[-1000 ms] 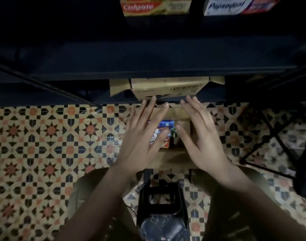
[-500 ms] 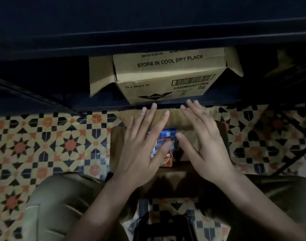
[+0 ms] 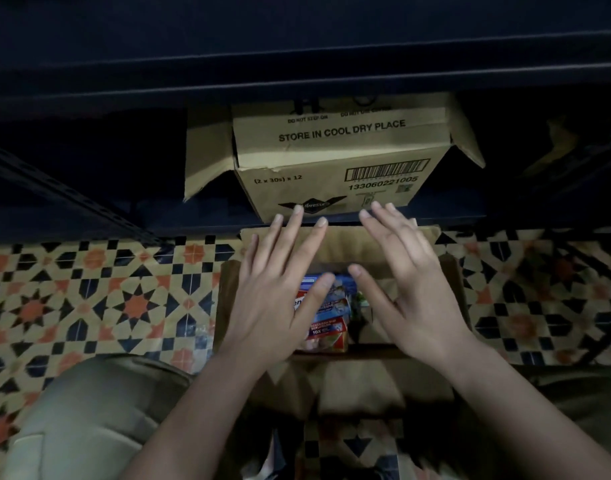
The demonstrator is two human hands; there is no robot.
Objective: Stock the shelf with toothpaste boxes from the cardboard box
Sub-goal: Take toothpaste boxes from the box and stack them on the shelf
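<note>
While toothpaste boxes (image 3: 326, 313) are lying in the open carton (image 3: 449, 292) on the tiled floor (image 3: 89, 299), the left hand (image 3: 280, 299) and right hand (image 3: 411, 292) are hovering above, fingers straight and spread, gripping nothing

A: Where does the camera sit?
B: One wide-angle view, worn on the person's head, facing forward and steeply down.
A: How near?
B: Close above both hands and the open cardboard box (image 3: 338, 382) on the tiled floor (image 3: 99, 299).
</note>
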